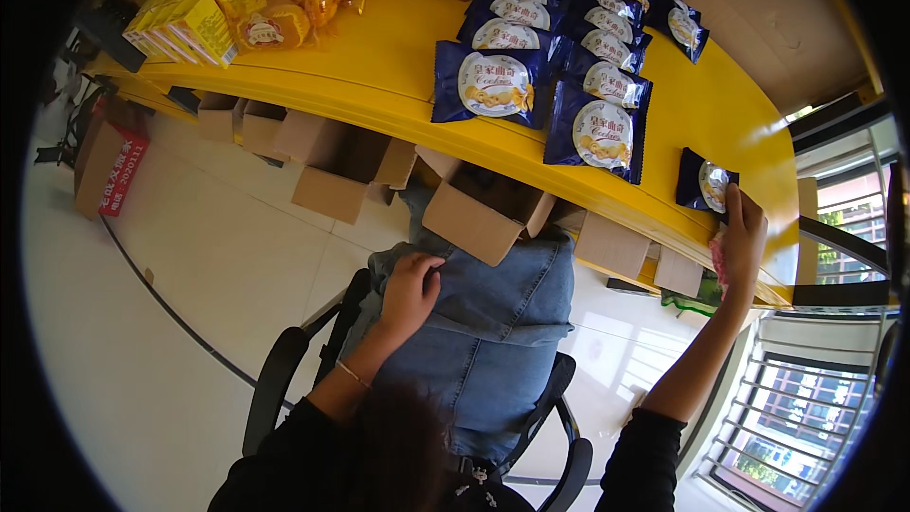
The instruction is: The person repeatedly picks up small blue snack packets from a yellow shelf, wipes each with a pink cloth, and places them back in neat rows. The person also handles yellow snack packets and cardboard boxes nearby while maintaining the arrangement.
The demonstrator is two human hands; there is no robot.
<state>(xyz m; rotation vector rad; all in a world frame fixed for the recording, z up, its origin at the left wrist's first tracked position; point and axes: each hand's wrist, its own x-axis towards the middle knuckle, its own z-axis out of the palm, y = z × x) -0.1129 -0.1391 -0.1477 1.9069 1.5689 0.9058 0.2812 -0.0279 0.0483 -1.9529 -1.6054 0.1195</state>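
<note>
My right hand (pixel 743 231) grips the edge of a dark blue cookie packet (pixel 713 183) at the right front edge of the yellow table (pixel 398 35). The packet lies on or just above the tabletop; I cannot tell which. Loosely curled, my left hand (pixel 412 288) rests on my jeans (pixel 490 313), with no object visible in it. Overlapping blue cookie packets run back in two rows, led by a left front packet (pixel 494 85) and a right front packet (pixel 597 129). One more packet (pixel 681 25) lies apart at the far right.
Yellow cartons (pixel 206 21) and orange-wrapped cakes (pixel 277 25) occupy the table's left part. Open cardboard boxes, including one box (pixel 473 220) over my knees, sit beneath the table edge. Chair armrests (pixel 274 384) flank me. A pink item (pixel 718 256) shows beside my right hand.
</note>
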